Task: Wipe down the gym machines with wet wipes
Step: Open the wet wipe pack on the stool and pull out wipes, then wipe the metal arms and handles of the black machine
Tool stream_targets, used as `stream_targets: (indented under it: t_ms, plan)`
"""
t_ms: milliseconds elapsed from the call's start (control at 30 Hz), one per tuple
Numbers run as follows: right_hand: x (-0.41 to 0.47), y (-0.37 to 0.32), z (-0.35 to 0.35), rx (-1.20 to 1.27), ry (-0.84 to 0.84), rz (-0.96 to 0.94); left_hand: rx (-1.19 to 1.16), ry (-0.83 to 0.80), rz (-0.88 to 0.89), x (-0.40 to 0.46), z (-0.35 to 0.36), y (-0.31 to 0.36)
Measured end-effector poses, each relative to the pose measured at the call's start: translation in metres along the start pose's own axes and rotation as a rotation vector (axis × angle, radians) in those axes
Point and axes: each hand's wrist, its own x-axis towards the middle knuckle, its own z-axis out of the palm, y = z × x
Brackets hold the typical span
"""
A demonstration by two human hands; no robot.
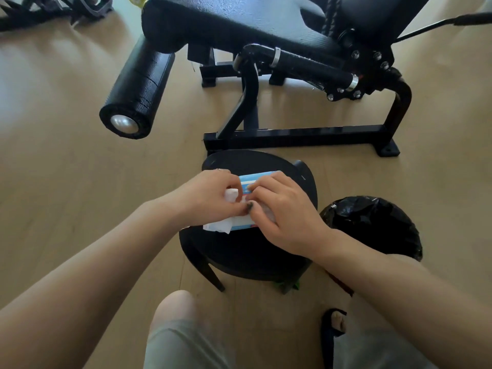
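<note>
A blue and white pack of wet wipes [249,179] lies on a black round stool [245,251] in front of me. My left hand [210,198] holds a crumpled white wipe [231,195], and more white wipe [218,226] sticks out below it. My right hand [282,211] rests on the pack, fingertips pinching at its top beside the left thumb. Beyond the stool stands the black gym machine: a padded seat [239,22], a foam roller [138,89] and a steel base frame [298,134].
A bin lined with a black bag [378,222] stands right of the stool. My knee [175,315] and a sandalled foot [335,323] are at the bottom. Wooden floor [66,169] spreads to the left. Another black frame [53,9] lies at the top left.
</note>
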Motion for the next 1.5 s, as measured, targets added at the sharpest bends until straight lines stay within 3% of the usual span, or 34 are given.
stream_targets:
  t_ms: [67,167,233,300,467,667,767,933,1067,1167,1333,1500]
  plan:
    - [0.016,-0.007,-0.017,0.172,-0.075,0.153,-0.184,-0.102,-0.138,-0.005,-0.014,0.006]
    - [0.044,-0.027,-0.061,0.501,-0.052,0.376,-0.536,-0.075,-0.327,-0.016,-0.052,0.022]
    - [0.064,-0.048,-0.098,0.68,-0.072,0.457,-0.903,-0.089,-0.349,-0.024,-0.089,0.035]
    - [0.084,-0.072,-0.137,0.728,-0.128,0.454,-1.076,-0.103,-0.324,-0.035,-0.133,0.054]
    - [0.136,-0.135,-0.244,0.86,-0.117,0.508,-1.091,0.01,-0.411,-0.069,-0.242,0.114]
    - [0.194,-0.191,-0.378,0.874,-0.044,0.444,-1.187,0.007,-0.344,-0.098,-0.374,0.178]
    - [0.224,-0.204,-0.433,0.863,-0.011,0.454,-1.147,-0.015,-0.316,-0.101,-0.437,0.201]
    - [0.268,-0.212,-0.488,0.866,0.039,0.512,-1.001,0.116,-0.285,-0.098,-0.504,0.227]
    - [0.299,-0.207,-0.507,0.966,0.122,0.616,-0.883,0.205,-0.286,-0.098,-0.527,0.223]
    - [0.325,-0.207,-0.504,0.908,0.136,0.571,-0.975,0.223,-0.278,-0.097,-0.539,0.205]
    - [0.381,-0.221,-0.467,0.878,0.17,0.623,-1.048,0.274,-0.241,-0.075,-0.572,0.153]
    - [0.447,-0.246,-0.413,0.877,0.327,0.707,-1.051,0.277,-0.128,-0.039,-0.622,0.08]
